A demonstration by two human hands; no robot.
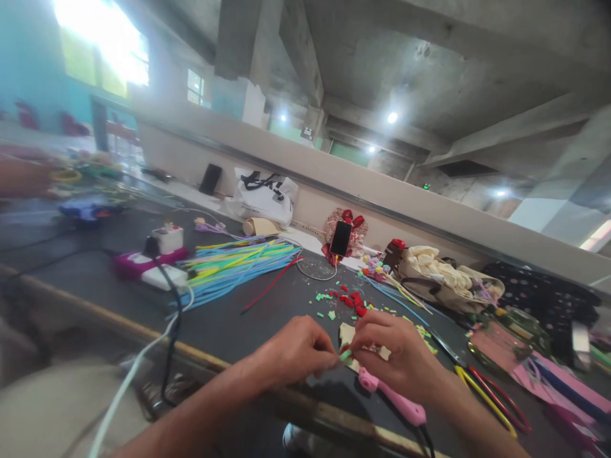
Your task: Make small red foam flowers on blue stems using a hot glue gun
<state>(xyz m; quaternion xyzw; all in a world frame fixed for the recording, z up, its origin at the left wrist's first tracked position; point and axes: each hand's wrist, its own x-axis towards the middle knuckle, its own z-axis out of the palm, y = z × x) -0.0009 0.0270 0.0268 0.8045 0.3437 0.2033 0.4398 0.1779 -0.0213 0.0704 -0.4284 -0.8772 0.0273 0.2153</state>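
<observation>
Just past the table's near edge, my left hand (305, 346) and my right hand (394, 346) meet fingertip to fingertip. Both are closed in a pinch on a small green and red fuzzy piece (345, 353), which looks like cut pipe cleaner. The fingers partly hide it. Beneath my right hand is a cream-coloured scrap (347, 333), mostly covered. A pink-handled corded tool (396, 401) lies below that hand; its working end is hidden. Beyond my hands, short red pieces (353, 300) and green pieces (331, 315) are scattered on the dark table.
Long pastel pipe cleaners (238, 270) lie left of centre, near a power strip (162, 275) with trailing cables. Scissors (451, 350) and red and yellow handles (487, 401) lie right. A phone (340, 238) leans at the back. Another person's arm (23, 172) shows far left.
</observation>
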